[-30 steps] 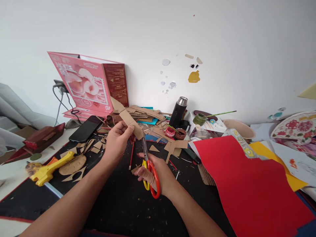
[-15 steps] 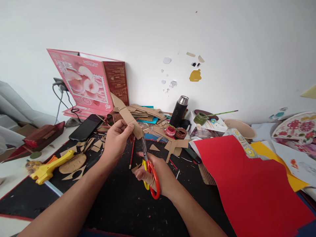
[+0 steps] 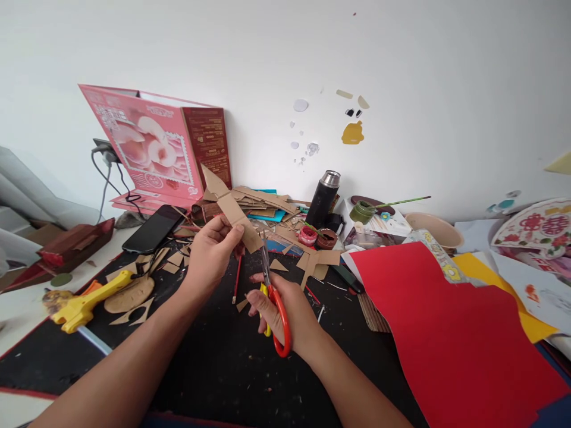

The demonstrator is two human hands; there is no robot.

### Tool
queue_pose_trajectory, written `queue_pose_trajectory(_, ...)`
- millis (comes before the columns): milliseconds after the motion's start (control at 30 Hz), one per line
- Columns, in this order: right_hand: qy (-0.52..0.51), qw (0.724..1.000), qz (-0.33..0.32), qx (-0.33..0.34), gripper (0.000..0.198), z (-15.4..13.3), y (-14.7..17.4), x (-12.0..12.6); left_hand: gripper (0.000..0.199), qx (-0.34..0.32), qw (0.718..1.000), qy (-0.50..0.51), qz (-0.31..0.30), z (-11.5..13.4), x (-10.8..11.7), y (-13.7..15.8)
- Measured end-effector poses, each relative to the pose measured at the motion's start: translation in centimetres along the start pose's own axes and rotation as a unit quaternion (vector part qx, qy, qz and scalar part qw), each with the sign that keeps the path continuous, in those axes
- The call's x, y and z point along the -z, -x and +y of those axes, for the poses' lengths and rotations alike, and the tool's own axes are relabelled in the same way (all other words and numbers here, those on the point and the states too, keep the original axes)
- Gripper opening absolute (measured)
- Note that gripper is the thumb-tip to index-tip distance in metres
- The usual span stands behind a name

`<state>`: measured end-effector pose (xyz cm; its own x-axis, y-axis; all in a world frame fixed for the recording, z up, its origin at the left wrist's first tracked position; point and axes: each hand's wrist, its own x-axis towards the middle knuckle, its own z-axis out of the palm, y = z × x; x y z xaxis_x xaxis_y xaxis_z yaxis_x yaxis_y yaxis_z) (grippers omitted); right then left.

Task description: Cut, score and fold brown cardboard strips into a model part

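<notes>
Between its thumb and fingers, my left hand (image 3: 213,249) pinches a long strip of brown cardboard (image 3: 232,213) with a pointed far end. My right hand (image 3: 289,312) is wrapped round the handles of a pair of scissors (image 3: 281,321), one loop red and the other yellow. The blades point up and away, their tips close beside the strip's near right end. Below the hands lies a black work mat (image 3: 232,368). A red pencil (image 3: 237,279) rests on it, and cut cardboard pieces (image 3: 316,261) lie to the right.
At left are a yellow glue gun (image 3: 89,300), a phone (image 3: 153,229) and a pink box (image 3: 151,148). A black flask (image 3: 323,201) and paint jars (image 3: 326,239) stand behind the hands. Red paper (image 3: 446,333) covers the right side, near a beige bowl (image 3: 435,232).
The scissors have shifted slightly right, their tips moving from the strip's end to just beside it. My left hand still holds the strip in nearly the same place.
</notes>
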<state>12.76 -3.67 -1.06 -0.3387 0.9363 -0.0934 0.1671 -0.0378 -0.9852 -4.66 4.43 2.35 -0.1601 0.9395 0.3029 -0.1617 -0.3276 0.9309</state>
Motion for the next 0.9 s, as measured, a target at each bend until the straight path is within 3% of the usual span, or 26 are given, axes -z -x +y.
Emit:
queue_pose_trajectory(233, 0.026, 1.000, -0.002, 0.010, 0.073, 0.14, 0.18, 0.04, 0.021, -0.011, 1.000, 0.005, -0.009, -0.02, 0.13, 0.12)
queue_pose_trajectory(900, 0.093, 0.995, 0.001, 0.024, 0.074, -0.05, 0.31, 0.04, 0.023, -0.015, 1.000, -0.004, -0.006, 0.76, -0.12, 0.41)
